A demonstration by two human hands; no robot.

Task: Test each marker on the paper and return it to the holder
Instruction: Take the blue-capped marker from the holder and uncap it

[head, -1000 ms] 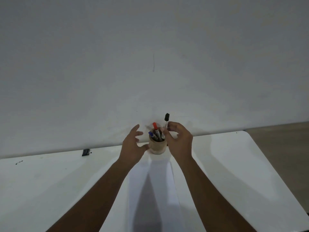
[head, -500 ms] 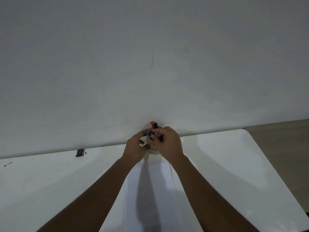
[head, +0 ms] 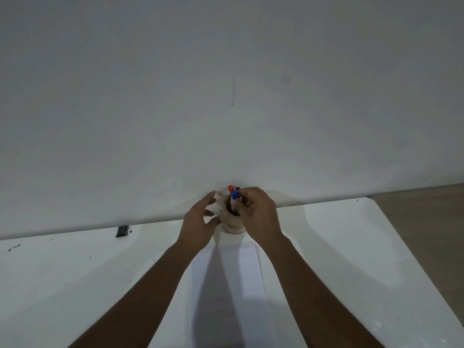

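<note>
A round beige holder (head: 232, 222) stands at the far edge of the white table, against the wall. Markers stick out of it: a red-capped marker (head: 230, 188), a blue-capped marker (head: 234, 195) and a black-capped one (head: 237, 189). My right hand (head: 258, 214) is over the holder's right side, fingers pinched on the blue-capped marker just below its cap. My left hand (head: 200, 222) is at the holder's left side with fingers spread, fingertips touching its wall. A white sheet of paper (head: 226, 285) lies between my forearms, partly shadowed.
The white table (head: 351, 259) ends in a rounded corner at the right, with brown floor (head: 426, 212) beyond. A small black object (head: 122, 231) lies near the wall at left. Dark specks (head: 13, 248) mark the far left. A plain grey wall stands right behind the holder.
A second ago my right hand held the black-capped marker above the holder; that marker now stands in the holder, and the fingers have closed on the blue-capped marker. My left hand stays beside the holder.
</note>
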